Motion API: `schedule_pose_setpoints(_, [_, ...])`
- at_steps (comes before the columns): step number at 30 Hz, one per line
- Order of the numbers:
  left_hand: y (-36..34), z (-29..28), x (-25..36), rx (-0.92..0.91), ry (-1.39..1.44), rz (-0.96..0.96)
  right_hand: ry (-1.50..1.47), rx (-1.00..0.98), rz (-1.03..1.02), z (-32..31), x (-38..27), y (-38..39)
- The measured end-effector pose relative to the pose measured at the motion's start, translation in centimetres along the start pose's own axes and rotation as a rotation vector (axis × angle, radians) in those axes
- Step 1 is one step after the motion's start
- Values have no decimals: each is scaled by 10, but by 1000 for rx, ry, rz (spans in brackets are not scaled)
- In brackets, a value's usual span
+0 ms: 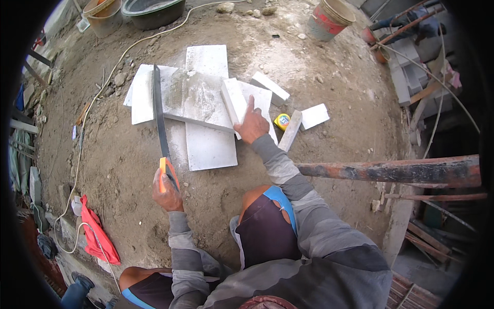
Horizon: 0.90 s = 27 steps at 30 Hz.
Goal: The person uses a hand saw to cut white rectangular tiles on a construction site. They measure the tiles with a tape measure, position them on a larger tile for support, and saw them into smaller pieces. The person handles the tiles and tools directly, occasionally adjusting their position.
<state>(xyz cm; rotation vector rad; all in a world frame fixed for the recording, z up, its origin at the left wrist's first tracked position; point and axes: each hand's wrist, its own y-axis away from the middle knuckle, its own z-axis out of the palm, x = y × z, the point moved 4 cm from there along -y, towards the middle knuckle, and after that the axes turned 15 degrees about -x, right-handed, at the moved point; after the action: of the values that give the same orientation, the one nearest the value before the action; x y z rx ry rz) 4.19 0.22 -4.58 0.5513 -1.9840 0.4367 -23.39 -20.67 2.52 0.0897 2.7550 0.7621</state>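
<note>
My left hand [167, 191] is closed round the orange and yellow handle of a hand saw [159, 116]. The dark saw blade points away from me and lies across the left end of a white block [142, 98]. My right hand [253, 125] grips the near end of a narrow white block piece [234, 100], thumb on one side and index finger stretched along the other. Beneath is a long, dusty white block [198, 98], lying across another white slab [211, 149]. A yellow tape measure [281, 121] sits on the ground right of my right hand.
Offcuts [315, 116] lie to the right. A rusty pipe [391, 170] juts in from the right. A cable [98, 95] runs along the left, near a red cloth [98, 232]. Buckets [332, 20] and a dark basin [153, 14] stand at the back. Another person [429, 26] is at far right.
</note>
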Motion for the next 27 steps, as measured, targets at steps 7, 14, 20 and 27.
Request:
schedule_pose_setpoints(7, [5,7,8,-15,139,7,-12,182,-139,-44,-20,39])
schedule_pose_setpoints(14, [1,4,56,-112,99,77,-48,319,34,-95,-22,-33])
schedule_pose_setpoints(20, [3,-11,102,-215,163,119,-51,348,-83,-94,-56,-70])
schedule_pose_setpoints(27, [60,-6,128,-382,164,93,-100,530,-274,-70,-53,-31])
